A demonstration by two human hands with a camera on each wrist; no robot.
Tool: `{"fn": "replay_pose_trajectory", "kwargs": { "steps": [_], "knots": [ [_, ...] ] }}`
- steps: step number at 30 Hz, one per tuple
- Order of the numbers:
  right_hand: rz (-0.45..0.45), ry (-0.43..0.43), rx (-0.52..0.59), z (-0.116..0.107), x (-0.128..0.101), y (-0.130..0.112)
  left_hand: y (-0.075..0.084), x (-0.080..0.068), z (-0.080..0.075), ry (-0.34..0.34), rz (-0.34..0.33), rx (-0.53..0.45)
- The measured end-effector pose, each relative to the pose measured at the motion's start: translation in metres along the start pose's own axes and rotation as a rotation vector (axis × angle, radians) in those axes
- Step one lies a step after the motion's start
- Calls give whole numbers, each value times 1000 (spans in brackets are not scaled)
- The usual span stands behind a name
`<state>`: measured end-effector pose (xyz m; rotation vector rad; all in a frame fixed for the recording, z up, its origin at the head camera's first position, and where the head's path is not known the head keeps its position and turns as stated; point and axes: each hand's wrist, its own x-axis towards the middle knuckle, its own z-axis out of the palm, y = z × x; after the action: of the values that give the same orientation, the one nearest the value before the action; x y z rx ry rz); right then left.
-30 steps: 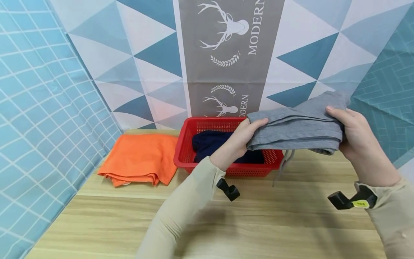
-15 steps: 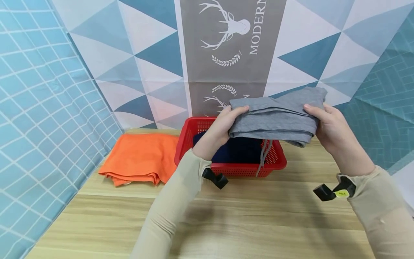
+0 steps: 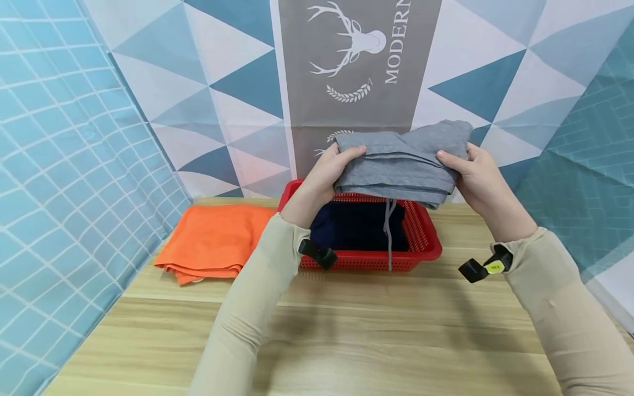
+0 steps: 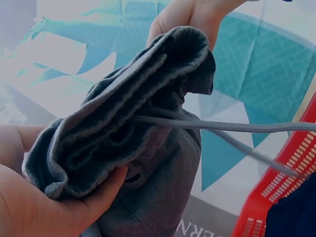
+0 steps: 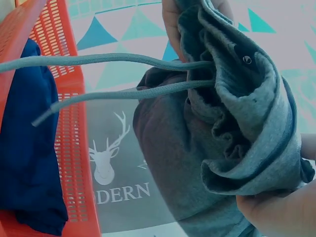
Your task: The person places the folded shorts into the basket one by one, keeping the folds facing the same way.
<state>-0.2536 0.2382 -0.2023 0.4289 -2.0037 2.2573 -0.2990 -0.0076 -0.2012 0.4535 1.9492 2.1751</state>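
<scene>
Folded grey drawstring pants [image 3: 396, 165] are held up over the back of a red basket [image 3: 426, 242]. My left hand [image 3: 324, 173] grips their left end, thumb on top and fingers underneath. At the other end my right hand [image 3: 477, 179] holds the folded layers the same way. In the left wrist view the gathered waistband [image 4: 123, 108] shows between the hands. Two grey drawstrings [image 5: 123, 91] hang from it, and in the head view they dangle in front of the basket. Inside the basket lies dark navy folded cloth [image 3: 356, 228], partly covered by the left forearm in the head view.
An orange folded cloth [image 3: 213, 239] lies on the wooden table [image 3: 371, 324], left of the basket. Behind stands a wall covering with triangles and deer heads [image 3: 361, 41]. A blue grid-patterned sheet [image 3: 64, 165] borders the left side. A white object [image 3: 616, 289] shows at the right edge.
Both hands have carried the grey pants left and slightly up, from the basket's right side to above its back. The drawstrings now hang before the basket. The orange cloth stays put.
</scene>
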Motion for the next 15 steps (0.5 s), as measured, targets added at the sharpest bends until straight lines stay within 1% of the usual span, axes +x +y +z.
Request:
{"fn": "replay_pose_trajectory", "kwargs": {
  "steps": [7, 15],
  "knots": [
    [34, -10, -33, 9, 18, 8, -1, 6, -12, 51, 9, 27],
    [43, 32, -41, 17, 46, 11, 1, 15, -22, 95, 79, 44]
  ]
}}
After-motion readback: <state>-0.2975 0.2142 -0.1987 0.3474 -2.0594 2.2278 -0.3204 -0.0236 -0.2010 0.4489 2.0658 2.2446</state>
